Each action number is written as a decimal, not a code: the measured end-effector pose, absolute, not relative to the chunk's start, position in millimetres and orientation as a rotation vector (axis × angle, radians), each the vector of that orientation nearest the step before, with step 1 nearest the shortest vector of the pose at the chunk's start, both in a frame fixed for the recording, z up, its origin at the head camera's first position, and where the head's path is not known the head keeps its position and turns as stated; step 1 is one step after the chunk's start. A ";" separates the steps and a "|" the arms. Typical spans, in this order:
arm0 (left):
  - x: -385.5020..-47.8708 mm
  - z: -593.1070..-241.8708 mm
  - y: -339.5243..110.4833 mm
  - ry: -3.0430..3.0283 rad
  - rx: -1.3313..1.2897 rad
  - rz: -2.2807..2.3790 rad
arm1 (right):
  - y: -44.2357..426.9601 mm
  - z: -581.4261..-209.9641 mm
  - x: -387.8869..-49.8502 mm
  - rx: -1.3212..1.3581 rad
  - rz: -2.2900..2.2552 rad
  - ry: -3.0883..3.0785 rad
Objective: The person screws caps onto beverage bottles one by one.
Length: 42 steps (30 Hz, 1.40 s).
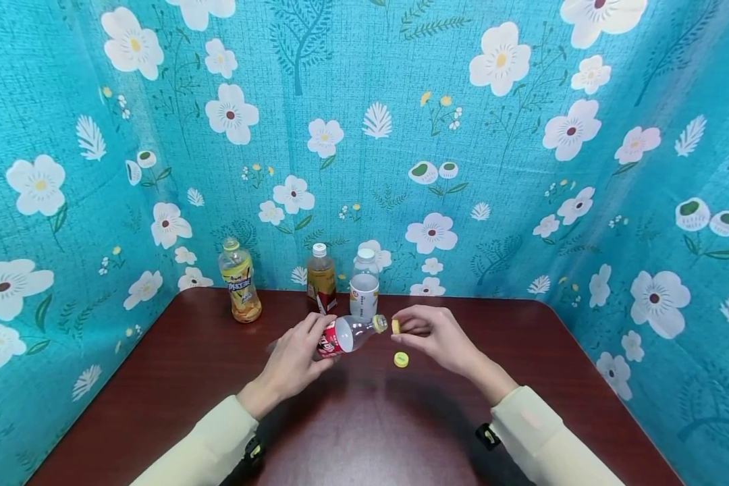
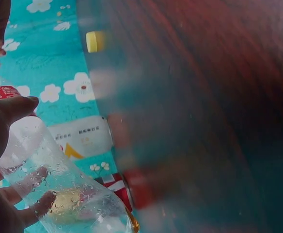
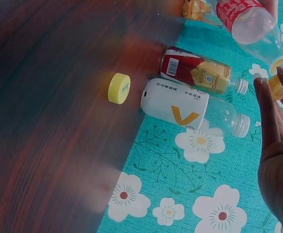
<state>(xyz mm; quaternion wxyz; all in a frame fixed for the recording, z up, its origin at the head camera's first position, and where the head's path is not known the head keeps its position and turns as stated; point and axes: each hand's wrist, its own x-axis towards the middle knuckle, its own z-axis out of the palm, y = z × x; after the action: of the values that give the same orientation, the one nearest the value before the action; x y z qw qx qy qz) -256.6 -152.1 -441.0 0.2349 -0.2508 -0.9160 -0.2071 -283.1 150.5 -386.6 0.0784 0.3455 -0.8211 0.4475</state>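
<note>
Your left hand (image 1: 294, 354) grips the tilted red-labelled bottle (image 1: 352, 335), its mouth (image 1: 379, 324) toward your right hand (image 1: 435, 334) — which pinches an orange-yellow cap (image 1: 395, 327) just beside that mouth — while a loose yellow cap (image 1: 401, 360) lies on the table (image 1: 364, 425) below your pinch.

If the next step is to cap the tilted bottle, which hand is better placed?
Right, probably: the right hand pinches a yellow cap close to the open mouth of the bottle, which the left hand holds.

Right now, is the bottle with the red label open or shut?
Open. The red-label bottle has no cap on; the right hand pinches a yellow cap just off its mouth.
</note>
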 end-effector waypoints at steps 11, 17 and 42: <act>-251.2 -442.7 -144.7 -2.592 -0.681 -0.560 | 151.6 -389.6 -281.9 1.092 1.285 -2.491; -252.1 -446.4 -143.9 -2.591 -0.704 -0.543 | 154.8 -400.0 -290.4 1.144 1.288 -2.450; -247.9 -438.7 -137.8 -2.611 -0.700 -0.542 | 151.2 -397.0 -289.5 1.030 0.942 -2.578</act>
<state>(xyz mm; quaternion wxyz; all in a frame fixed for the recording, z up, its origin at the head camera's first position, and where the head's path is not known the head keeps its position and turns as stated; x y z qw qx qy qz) -247.9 -137.8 -438.7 0.1908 -0.2493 -0.9296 -0.1931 -289.5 151.2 -397.0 0.1050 0.3493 -0.8746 0.3195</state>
